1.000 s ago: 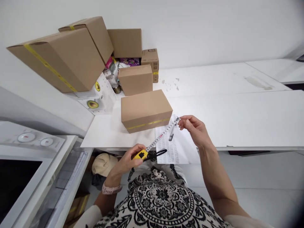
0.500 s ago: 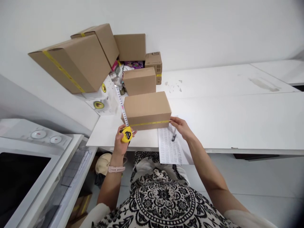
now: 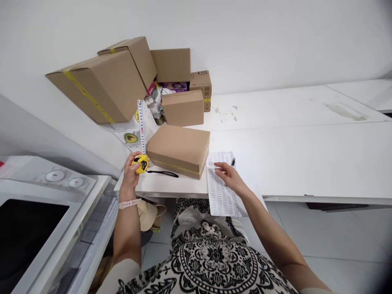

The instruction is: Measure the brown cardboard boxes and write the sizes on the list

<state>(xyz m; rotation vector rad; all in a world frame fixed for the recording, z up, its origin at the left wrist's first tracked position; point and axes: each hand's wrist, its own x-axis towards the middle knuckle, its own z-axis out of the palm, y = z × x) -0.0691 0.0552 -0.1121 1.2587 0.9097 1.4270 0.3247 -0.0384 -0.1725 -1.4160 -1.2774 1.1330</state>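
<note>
My left hand (image 3: 131, 169) is closed around a yellow tape measure (image 3: 141, 163). Its white blade (image 3: 141, 126) sticks out away from me, past the left end of a brown cardboard box (image 3: 179, 147). A black wrist strap (image 3: 162, 173) trails from the tape measure onto the table. The box lies turned at an angle, with yellow tape along its front side. To the right of the box, my right hand (image 3: 229, 176) hovers over printed sheets (image 3: 219, 192) with its fingers apart, holding nothing. A black pen (image 3: 233, 161) shows just beyond that hand, partly hidden.
Large taped cartons (image 3: 113, 81) are stacked at the back left on white avocado-print boxes (image 3: 130, 137). Smaller cartons (image 3: 183, 107) stand behind the box, beside assorted packets (image 3: 154, 102). A microwave (image 3: 39, 212) is at my left. The white table (image 3: 290, 155) extends rightward.
The box has turned, its right end swinging toward me. My left hand moved left with the tape measure, and my right hand came off the box. The sheets and pen shifted.
</note>
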